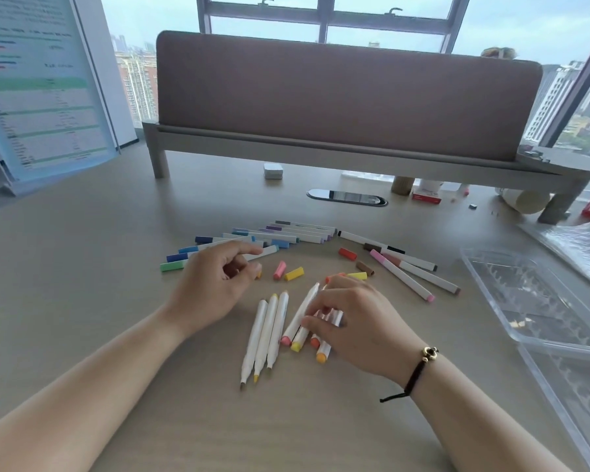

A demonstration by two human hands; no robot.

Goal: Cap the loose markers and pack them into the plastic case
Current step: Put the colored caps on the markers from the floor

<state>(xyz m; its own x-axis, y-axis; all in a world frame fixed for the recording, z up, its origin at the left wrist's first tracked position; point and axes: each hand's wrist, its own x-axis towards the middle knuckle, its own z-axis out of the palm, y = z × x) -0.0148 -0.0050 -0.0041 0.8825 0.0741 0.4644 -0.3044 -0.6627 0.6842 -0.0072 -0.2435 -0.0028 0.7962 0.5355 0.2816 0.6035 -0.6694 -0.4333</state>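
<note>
Both forearms are bare, with no sleeves in view. The left hand (215, 282) wears nothing, no ring or watch. On the wrist of the right hand (358, 321) sits a thin black cord bracelet (418, 373) with a small gold ring-shaped charm, and a loose black end trails from its knot.

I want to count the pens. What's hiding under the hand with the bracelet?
The right hand lies over a bunch of white markers. Pink, yellow and orange ends poke out near the wrist, one tip past the fingers. Their middles are covered, so the exact count can't be seen.
</note>
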